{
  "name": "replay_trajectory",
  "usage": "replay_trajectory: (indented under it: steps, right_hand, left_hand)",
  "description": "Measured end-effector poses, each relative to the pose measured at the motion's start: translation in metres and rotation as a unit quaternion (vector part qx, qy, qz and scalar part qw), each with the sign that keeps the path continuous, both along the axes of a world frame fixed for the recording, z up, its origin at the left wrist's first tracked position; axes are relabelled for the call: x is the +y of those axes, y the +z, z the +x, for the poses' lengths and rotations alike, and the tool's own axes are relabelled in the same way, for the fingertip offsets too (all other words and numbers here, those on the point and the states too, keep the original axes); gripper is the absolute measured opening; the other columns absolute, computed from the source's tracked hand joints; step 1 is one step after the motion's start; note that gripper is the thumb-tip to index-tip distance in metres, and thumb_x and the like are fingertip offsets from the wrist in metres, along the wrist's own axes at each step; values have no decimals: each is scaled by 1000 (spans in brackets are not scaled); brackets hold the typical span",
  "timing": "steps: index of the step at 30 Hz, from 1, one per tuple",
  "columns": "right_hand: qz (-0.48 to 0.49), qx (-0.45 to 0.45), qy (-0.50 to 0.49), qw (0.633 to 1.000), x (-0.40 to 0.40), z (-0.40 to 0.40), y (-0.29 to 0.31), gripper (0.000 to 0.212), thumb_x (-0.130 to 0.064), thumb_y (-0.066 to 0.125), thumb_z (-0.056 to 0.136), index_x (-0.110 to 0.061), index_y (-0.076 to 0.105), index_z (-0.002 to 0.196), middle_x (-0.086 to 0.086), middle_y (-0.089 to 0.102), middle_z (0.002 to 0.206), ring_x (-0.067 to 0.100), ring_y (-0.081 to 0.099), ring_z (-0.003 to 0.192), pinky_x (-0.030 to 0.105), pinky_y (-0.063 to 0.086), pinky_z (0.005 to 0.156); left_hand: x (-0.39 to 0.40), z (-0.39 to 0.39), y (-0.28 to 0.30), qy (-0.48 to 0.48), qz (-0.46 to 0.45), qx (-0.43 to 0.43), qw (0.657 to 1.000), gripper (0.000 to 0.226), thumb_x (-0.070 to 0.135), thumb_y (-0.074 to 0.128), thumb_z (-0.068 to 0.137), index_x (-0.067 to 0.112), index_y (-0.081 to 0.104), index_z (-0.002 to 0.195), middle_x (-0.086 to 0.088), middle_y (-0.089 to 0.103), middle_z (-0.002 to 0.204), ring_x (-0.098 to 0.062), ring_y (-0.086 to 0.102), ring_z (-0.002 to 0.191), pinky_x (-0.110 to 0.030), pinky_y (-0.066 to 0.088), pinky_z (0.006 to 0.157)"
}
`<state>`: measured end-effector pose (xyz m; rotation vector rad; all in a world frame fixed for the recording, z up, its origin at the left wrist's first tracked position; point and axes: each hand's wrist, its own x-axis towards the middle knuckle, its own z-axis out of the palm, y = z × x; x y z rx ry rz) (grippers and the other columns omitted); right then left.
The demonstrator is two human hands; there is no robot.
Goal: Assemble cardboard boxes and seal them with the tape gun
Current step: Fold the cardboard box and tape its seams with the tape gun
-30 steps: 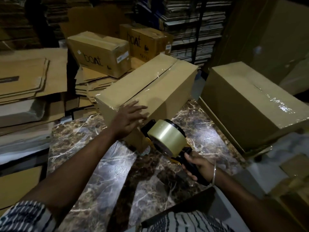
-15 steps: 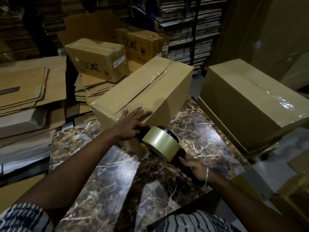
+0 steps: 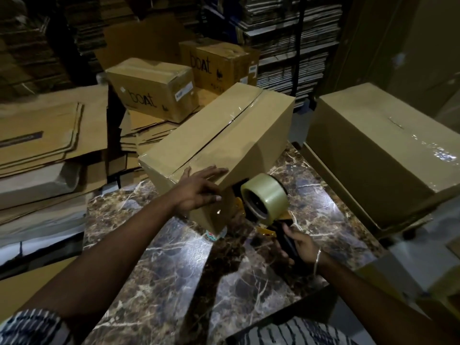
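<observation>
A plain cardboard box (image 3: 239, 135) lies tilted on the marble table (image 3: 174, 270), clear tape running along its top seam. My left hand (image 3: 199, 190) presses flat on the box's near corner, fingers straight over the top edge and thumb on the near end face. The tape gun (image 3: 263, 202), carrying a big roll of clear tape, sits against the box's near end. My right hand (image 3: 296, 245) grips its black handle just below and to the right of the roll. The gun's blade end is hidden behind the roll.
A large taped box (image 3: 373, 150) stands at the right edge of the table. Two printed boxes (image 3: 154, 90) sit behind on flattened cardboard. Stacks of flat cardboard (image 3: 44, 135) fill the left side. Shelves of stacked sheets (image 3: 286, 46) line the back.
My left hand has slid up onto the box's near top corner. The tape gun has moved closer against the box's near end, with my right hand following it.
</observation>
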<state>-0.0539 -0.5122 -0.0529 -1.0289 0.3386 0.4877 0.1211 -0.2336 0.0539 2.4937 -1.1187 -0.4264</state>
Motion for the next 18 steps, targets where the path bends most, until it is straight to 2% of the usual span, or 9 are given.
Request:
replay_trajectory:
  steps: [2,5,8,9,11,13,14,16,18]
  right_hand:
    - [4,-27,-18,999,-8,0,5,84,-65,94,38,2,55,70,11,48,46,16,42,28,18,30,28]
    - [5,-35,-26,999,-18,3,7,85,-66,92,41,3,56,74,13,47,49,17,43,29,21,31,27]
    - [21,-44,-18,999,-20,8,15,84,-65,93,42,4,58,76,14,48,50,18,43,28,20,33,28]
    - [32,-47,-20,998,-19,9,19,82,-62,94,42,4,59,75,14,49,49,18,43,28,19,33,28]
    - [55,-56,-31,996,-16,12,25,76,-56,97,39,2,63,73,15,51,49,18,44,28,18,32,27]
    - [58,-68,-38,995,-14,15,29,72,-53,99,36,0,67,73,15,53,50,19,46,30,19,33,27]
    - [52,-71,-38,995,-13,16,30,69,-54,99,34,-3,70,71,15,53,49,19,47,30,20,33,27]
    - [47,-73,-40,995,-12,18,31,63,-55,98,33,-8,73,67,15,55,51,20,48,31,20,34,28]
    - [53,-81,-40,995,-11,19,34,61,-55,98,35,-10,74,68,15,56,55,20,48,32,19,35,29]
  left_hand:
    - [-2,-2,3,9,-10,-13,1000,14,37,69,81,34,74,94,24,26,159,5,12,146,-66,-4,115]
    - [-7,-3,5,16,14,-43,999,12,26,75,77,35,75,85,22,30,157,5,18,142,-68,5,116]
    - [-10,2,8,-16,48,-89,995,16,43,66,72,35,75,83,16,31,154,-14,39,136,-65,32,107]
    - [-13,3,12,-30,76,-106,991,23,49,60,71,35,74,84,15,29,152,-18,43,131,-60,41,101]
    - [-20,5,21,-49,149,-138,978,27,51,56,72,37,73,88,12,23,149,-22,43,122,-49,49,90]
    - [-25,7,26,-53,212,-158,963,23,52,60,78,43,69,98,10,17,148,-26,38,121,-45,50,86]
    - [-28,8,27,-53,236,-164,956,29,53,63,79,47,64,108,8,14,149,-27,35,123,-45,50,85]
    - [-37,11,25,-47,276,-176,944,60,56,66,78,46,45,134,3,12,149,-30,31,125,-46,49,84]
    - [-44,17,25,-27,296,-171,939,80,54,68,78,41,26,145,0,15,147,-31,29,127,-48,47,85]
